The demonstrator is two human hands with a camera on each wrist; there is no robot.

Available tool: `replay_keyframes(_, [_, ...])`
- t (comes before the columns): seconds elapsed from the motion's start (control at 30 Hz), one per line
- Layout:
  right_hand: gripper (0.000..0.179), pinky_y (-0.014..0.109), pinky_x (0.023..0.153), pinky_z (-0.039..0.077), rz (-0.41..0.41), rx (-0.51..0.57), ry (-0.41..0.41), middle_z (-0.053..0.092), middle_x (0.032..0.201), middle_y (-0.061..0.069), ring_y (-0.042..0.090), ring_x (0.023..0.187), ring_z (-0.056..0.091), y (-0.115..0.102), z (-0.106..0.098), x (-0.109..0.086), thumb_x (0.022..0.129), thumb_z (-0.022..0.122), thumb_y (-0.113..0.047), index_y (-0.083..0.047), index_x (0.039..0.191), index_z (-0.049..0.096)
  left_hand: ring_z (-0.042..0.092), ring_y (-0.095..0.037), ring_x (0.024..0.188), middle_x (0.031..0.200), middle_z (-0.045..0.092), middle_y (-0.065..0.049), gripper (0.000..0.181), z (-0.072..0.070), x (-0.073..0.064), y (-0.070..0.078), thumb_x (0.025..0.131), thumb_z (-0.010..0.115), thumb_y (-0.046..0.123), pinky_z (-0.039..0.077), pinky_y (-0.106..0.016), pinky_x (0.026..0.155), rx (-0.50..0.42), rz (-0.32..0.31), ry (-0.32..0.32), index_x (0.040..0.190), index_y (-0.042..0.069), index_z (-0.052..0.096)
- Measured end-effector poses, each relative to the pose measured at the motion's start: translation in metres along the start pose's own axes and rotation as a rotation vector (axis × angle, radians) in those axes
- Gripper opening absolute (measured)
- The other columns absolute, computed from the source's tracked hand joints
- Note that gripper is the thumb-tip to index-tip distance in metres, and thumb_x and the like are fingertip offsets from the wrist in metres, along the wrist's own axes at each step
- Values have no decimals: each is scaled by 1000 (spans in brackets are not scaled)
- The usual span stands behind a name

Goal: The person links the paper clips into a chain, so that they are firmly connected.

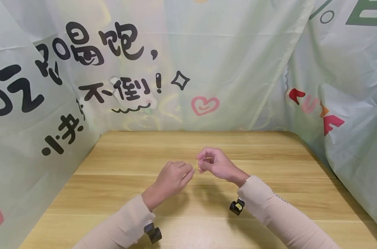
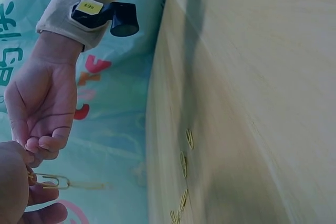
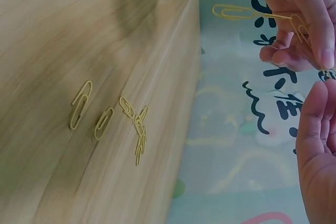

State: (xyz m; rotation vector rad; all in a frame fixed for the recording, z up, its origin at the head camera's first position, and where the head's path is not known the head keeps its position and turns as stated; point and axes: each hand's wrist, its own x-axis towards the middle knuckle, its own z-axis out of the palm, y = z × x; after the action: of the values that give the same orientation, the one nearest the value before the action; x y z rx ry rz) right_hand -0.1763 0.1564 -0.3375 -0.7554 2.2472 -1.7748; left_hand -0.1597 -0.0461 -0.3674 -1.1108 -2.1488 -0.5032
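Yellow paper clips (image 1: pixel 195 167) are held up between both hands over the table. My left hand (image 1: pixel 173 175) pinches a short chain of linked clips; one paper clip (image 3: pixel 233 12) sticks out from it in the right wrist view. My right hand (image 1: pixel 218 164) meets it fingertip to fingertip, with thumb and fingers pinching a clip at the join. In the left wrist view another paper clip (image 2: pixel 54 178) juts out beside my left fingers. Fingers partly hide the join between the clips.
Below the hands, loose paper clips (image 3: pixel 104 124) and a small cluster of clips (image 3: pixel 139 125) lie on the wooden table (image 1: pixel 129 152). Printed cloth (image 1: pixel 238 69) hangs around its back and sides. Each wrist carries a small black camera (image 1: pixel 237 206).
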Motion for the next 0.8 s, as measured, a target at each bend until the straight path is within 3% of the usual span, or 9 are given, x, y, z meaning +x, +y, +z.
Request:
replay_keyframes(0.37, [13,38,76,56,1,1,20,56,89,13,27,75,65,-2,-3,0,90,51,8,8,102,56,39,-5,53,60,51,6,17,-1,1,1,90,61,10,36,-21,50,-47,-14,-16,72,12,60])
replay_keyframes(0.57, [11,38,75,57,8,10,17,55,91,14,27,75,65,-7,-3,2,91,53,7,8,101,56,41,-5,53,61,53,6,18,-3,3,1,91,59,11,40,-22,52,-103,-47,-31,73,12,59])
replay_keyframes(0.8, [12,38,74,57,16,12,12,55,90,13,28,75,65,-8,-2,2,90,52,7,9,101,57,40,-5,54,60,51,6,18,-1,2,0,91,59,11,40,-23,52,-106,-61,-39,73,12,59])
